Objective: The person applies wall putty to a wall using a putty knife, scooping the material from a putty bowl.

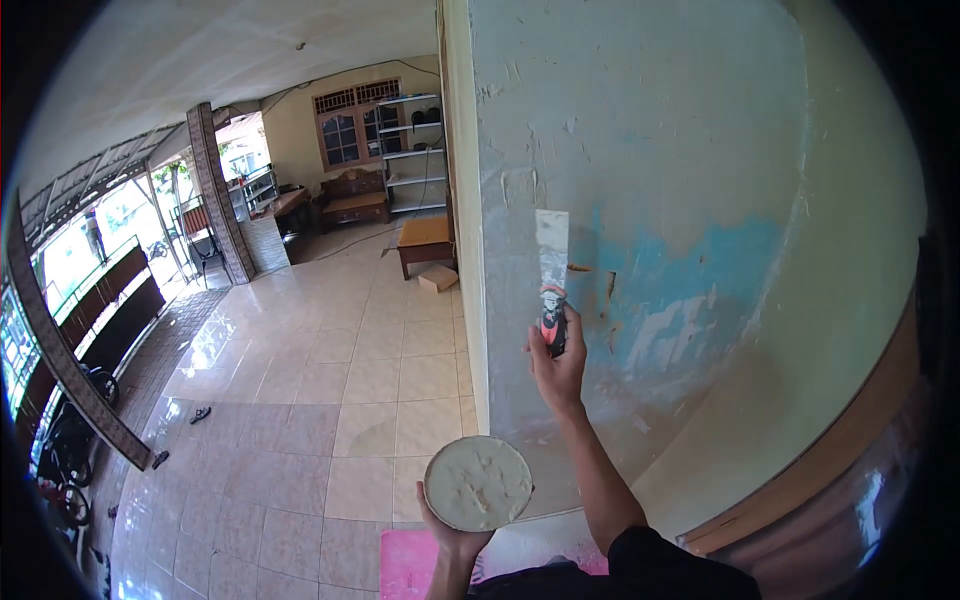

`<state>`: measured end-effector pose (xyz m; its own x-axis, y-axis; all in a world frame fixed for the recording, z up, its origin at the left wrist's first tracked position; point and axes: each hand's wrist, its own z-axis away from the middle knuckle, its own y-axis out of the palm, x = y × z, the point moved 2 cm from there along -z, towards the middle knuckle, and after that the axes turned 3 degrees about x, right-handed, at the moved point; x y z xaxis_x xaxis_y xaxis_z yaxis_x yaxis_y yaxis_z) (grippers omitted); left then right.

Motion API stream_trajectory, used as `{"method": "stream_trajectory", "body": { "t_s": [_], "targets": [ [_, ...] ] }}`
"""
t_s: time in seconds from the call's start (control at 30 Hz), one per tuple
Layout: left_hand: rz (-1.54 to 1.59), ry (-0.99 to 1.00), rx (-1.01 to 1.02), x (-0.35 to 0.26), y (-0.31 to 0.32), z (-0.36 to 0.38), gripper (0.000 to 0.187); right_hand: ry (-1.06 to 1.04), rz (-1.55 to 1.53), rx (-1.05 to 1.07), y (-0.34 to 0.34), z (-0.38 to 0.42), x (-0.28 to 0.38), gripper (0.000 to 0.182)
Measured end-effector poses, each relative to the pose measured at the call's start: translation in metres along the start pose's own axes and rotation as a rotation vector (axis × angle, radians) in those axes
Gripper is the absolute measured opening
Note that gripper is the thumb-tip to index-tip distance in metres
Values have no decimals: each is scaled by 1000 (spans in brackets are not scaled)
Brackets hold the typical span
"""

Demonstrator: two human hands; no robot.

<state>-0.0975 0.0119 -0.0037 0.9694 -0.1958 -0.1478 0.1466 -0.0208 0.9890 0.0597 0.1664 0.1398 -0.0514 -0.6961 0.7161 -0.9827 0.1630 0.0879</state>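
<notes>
My right hand (560,362) is closed around the red and black handle of a putty knife (553,250). The knife points upward, its pale, putty-smeared blade in front of the wall (650,130); whether it touches the wall I cannot tell. That wall has grey filler, a blue painted patch and small brown holes to the right of the blade. Low in the middle, my left hand (455,537) holds a round container of putty (478,482) from below and the left side. Lumpy off-white putty shows at its top, and most of the fingers are hidden beneath it.
A pink mat (408,560) lies on the tiled floor near my body. Farther back are a wooden table (425,238), a small box (437,279), a bench (355,198) and metal shelves (412,155). Pillars, sandals and motorbikes are at the left; brown furniture stands lower right.
</notes>
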Motion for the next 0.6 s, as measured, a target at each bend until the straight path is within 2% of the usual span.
{"method": "stream_trajectory", "body": {
  "t_s": [0.07, 0.13, 0.2, 0.27, 0.43, 0.53, 0.6],
  "targets": [
    [6, 1, -9, 0, 0, 1, 84, 12, -77, -7, 0, -4, 12, 41],
    [26, -8, -7, -1, 1, 3, 84, -314, 360, -121, -2, -10, 16, 45],
    [45, -19, -3, -1, 4, 3, 85, -320, 407, -74, 0, -12, 18, 49],
    [49, -33, 12, -1, 5, 2, 85, -236, 480, -44, 6, -14, 15, 52],
    [9, -32, -2, -1, 3, 0, 84, -354, 531, -74, 25, -26, 11, 59],
    [-33, -15, 1, -1, 2, 1, 84, -324, 666, -94, 31, -26, 10, 59],
    [-48, -4, 9, -1, 2, -3, 84, -355, 644, -107, 30, -23, 10, 61]
  ]
}}
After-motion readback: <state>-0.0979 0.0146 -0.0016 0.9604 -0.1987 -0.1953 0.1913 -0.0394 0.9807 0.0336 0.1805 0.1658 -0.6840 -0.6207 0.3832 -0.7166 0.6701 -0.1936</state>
